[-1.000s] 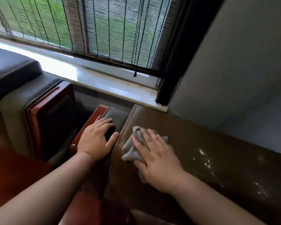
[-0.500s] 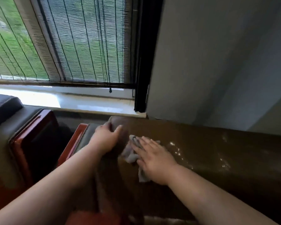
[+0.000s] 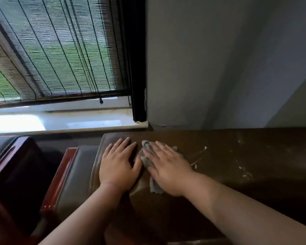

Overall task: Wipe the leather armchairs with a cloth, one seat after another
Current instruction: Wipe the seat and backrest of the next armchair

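Forearms come in from 6 and 7 o'clock and meet on the brown leather backrest (image 3: 237, 174) of the nearest armchair. At centre the right hand (image 3: 168, 165) lies flat on the grey cloth (image 3: 147, 157), fingers straight and spread, pressing it down rather than gripping it. One tail of the cloth trails out toward 6 o'clock from under the palm. Just beside it, toward 9 o'clock, the left hand (image 3: 118, 165) rests flat on the bare leather with fingers straight, holding nothing, its thumb touching the cloth's edge.

Since nothing pinches the cloth, it will likely bunch or slip out from under the palm on a fast stroke, and the hand would then rub bare skin over the leather. White streaks (image 3: 200, 156) lie toward 3 o'clock, so that stretch looks not yet wiped; a short stroke would probably leave them. The left hand may also print the patch it leans on.

Toward 9 o'clock sits a dark padded armrest (image 3: 78, 174) with red wood trim (image 3: 60, 175). Beyond, at 11 o'clock, are the windowsill (image 3: 60, 122) and blind (image 3: 60, 50).
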Demonstrator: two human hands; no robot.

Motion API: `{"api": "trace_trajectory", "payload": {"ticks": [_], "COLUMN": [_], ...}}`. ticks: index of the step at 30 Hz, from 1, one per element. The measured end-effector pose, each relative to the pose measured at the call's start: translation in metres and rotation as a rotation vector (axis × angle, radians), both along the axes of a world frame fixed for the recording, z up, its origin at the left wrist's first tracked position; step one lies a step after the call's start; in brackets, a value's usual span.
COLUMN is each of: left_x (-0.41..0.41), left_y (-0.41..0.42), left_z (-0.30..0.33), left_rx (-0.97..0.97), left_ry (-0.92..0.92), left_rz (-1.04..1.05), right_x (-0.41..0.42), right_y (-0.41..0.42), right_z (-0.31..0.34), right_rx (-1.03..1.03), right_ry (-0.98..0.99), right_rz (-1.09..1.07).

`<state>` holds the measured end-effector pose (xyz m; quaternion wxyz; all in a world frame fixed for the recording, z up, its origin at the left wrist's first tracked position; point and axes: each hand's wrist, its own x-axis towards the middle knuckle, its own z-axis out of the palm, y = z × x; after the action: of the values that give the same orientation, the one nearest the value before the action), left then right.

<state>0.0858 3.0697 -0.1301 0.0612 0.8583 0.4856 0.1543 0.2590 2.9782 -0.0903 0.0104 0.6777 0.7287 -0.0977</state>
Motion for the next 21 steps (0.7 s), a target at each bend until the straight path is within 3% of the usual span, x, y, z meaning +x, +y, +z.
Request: {"api": "trace_trajectory", "payload": {"ticks": [2, 4, 7, 11, 13, 16, 19, 21], "left_x": [0.000, 0.002, 0.002, 0.001, 0.001, 0.002, 0.003, 0.003], "left_y": [0.001, 0.000, -0.001, 0.002, 0.000, 0.000, -0.003, -0.002], "left_z": [-0.002, -0.003, -0.003, -0.006, -0.006, -0.004, -0.002, -0.002], "left_rx": [0.013, 0.023, 0.039, 0.046, 0.054, 0.056, 0.053, 0.055], "left_ry": [0.004, -0.006, -0.013, -0.027, -0.022, -0.014, -0.005, -0.002], "left_rz": [0.006, 0.024, 0.022, 0.010, 0.016, 0.025, 0.032, 0.030], "right_x": [0.037, 0.078, 0.082, 0.006, 0.013, 0.071, 0.111, 0.092], "right_y": [0.021, 0.049, 0.061, -0.008, -0.032, -0.025, -0.023, -0.029], "right_z": [0.003, 0.005, 0.004, 0.003, 0.005, 0.005, 0.006, 0.003], "right_rx": [-0.035, -0.105, -0.127, -0.021, 0.006, -0.044, -0.054, -0.066], "right_ry": [0.027, 0.033, -0.003, 0.029, 0.040, -0.054, -0.026, -0.002], "right_rz": [-0.049, -0.248, -0.424, -0.097, -0.043, -0.276, -0.576, -0.533]}}
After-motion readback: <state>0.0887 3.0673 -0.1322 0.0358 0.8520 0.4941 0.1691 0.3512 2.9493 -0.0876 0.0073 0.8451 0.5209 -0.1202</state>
